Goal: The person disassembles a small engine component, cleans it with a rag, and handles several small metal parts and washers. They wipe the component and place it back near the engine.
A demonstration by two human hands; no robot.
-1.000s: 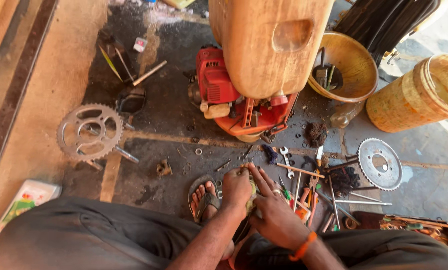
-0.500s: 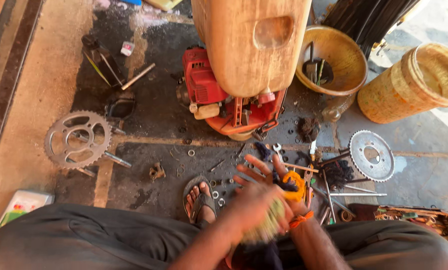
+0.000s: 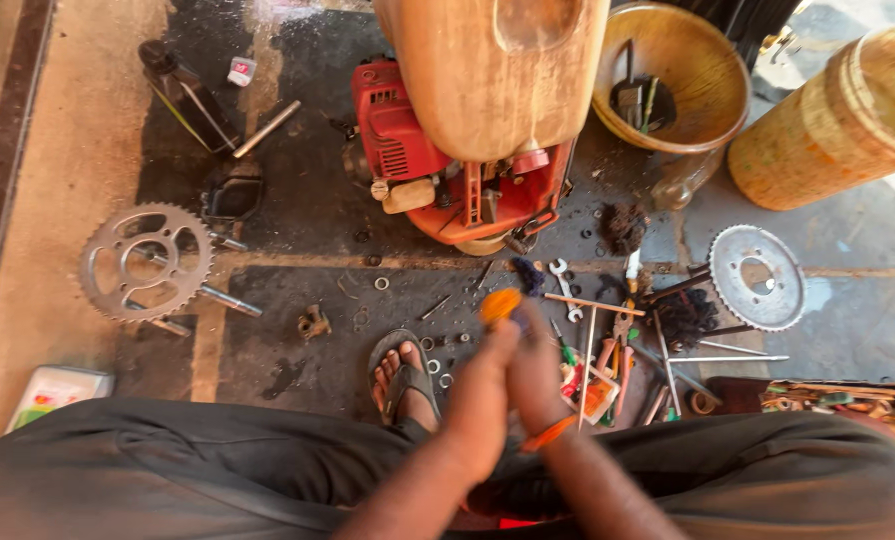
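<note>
Both hands, left and right, pressed together, blurry, gripping an orange thing at the fingertips, just above the sandal and tools on the floor.

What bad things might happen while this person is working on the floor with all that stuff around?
The bare foot in a sandal sits among loose washers and tools, so it might get poked or pinched. Both hands are blurred around an orange-tipped tool; it might slip from them. The toothed sprocket lies close to the knee and could scratch a leg that shifts.
</note>
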